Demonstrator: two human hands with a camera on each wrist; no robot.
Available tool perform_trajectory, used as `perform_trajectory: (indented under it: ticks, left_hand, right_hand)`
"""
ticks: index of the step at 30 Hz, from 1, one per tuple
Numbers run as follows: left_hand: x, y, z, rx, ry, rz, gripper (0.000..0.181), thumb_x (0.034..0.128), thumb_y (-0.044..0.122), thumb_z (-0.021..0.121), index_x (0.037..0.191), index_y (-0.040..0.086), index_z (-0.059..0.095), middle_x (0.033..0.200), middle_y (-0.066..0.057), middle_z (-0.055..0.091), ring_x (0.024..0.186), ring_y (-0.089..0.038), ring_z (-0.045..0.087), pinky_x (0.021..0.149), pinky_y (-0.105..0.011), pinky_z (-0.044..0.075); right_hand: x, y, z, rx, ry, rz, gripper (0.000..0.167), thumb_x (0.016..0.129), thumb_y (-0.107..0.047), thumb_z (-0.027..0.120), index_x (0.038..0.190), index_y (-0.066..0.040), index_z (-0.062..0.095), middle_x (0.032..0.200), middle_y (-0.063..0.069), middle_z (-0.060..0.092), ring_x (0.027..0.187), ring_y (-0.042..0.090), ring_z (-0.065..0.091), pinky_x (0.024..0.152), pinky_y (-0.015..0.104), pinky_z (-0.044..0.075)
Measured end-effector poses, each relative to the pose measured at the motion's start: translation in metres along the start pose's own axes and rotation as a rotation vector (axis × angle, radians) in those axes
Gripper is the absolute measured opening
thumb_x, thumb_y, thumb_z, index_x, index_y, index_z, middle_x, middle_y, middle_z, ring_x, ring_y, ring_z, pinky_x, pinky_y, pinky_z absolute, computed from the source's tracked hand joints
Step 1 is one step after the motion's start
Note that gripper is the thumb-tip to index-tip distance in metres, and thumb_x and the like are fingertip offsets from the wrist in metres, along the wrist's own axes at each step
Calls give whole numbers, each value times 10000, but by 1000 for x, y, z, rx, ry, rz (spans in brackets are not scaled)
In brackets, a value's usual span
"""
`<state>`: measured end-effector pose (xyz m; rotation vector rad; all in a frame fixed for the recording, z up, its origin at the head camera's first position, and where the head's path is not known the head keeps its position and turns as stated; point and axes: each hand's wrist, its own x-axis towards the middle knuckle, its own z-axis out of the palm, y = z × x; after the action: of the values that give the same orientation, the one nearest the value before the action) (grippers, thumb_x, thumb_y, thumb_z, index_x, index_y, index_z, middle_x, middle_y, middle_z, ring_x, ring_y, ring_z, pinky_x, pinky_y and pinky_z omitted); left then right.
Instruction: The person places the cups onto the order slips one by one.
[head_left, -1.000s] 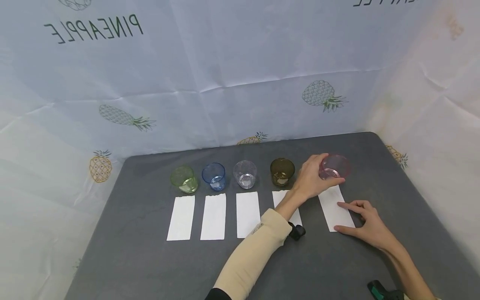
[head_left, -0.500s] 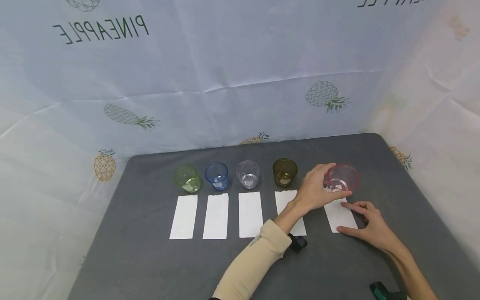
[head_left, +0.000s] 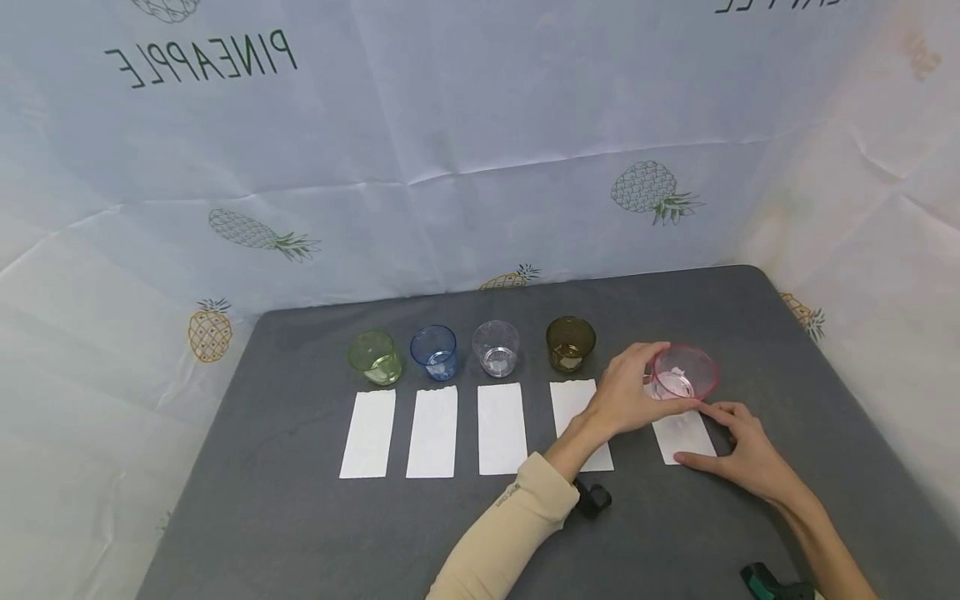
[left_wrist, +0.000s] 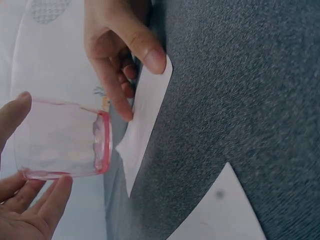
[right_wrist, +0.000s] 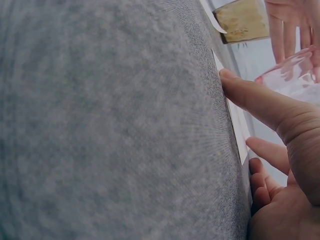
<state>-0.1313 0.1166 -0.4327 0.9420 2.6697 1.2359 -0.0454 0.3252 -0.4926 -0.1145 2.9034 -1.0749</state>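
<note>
My left hand (head_left: 628, 392) grips a pink glass (head_left: 686, 372) by its sides, thumb on the near side and fingers on the far side. In the left wrist view the glass (left_wrist: 62, 140) is held just off the table, its base close to the far end of a white paper strip (left_wrist: 142, 115). My right hand (head_left: 750, 450) rests at this strip (head_left: 684, 437), thumb and index finger spread and pressing on it near its right side. Its other fingers are curled under, as the left wrist view shows.
Green (head_left: 376, 358), blue (head_left: 434, 352), clear (head_left: 497, 348) and amber (head_left: 571, 343) glasses stand in a row on the grey table (head_left: 285, 433). Before each lies a white paper strip (head_left: 367, 434); my left forearm partly covers the one by the amber glass. A pineapple-print cloth (head_left: 465, 125) hangs behind.
My left hand has brought the pink glass toward me and slightly right, over the far part of the paper strip. The right hand has stayed at the strip.
</note>
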Motion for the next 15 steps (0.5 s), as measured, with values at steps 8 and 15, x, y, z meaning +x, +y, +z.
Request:
perform_trajectory:
  ticks: [8,15]
  left_hand:
    - [-7,-1,5,-9,-16,10,800,814,438,852,1471,119,525,1402,-15,620,1197,-62,635,897,-8,449]
    - [-12,-1,7,-9,-27,10,795,816,432,851,1472,122,525,1413,-11,617,1211,-58,626,922,-25,452]
  right_hand:
    - [1,-1,-1,-1,-33,33,919,748,-302,917,1434,128,483,1283,249,461,1069,333,376,748,281,343]
    - [0,-3,-2,34,-44,28,891,764,-306,906,1442,95,489,1299,269,441,1111,398,372,779,389,367]
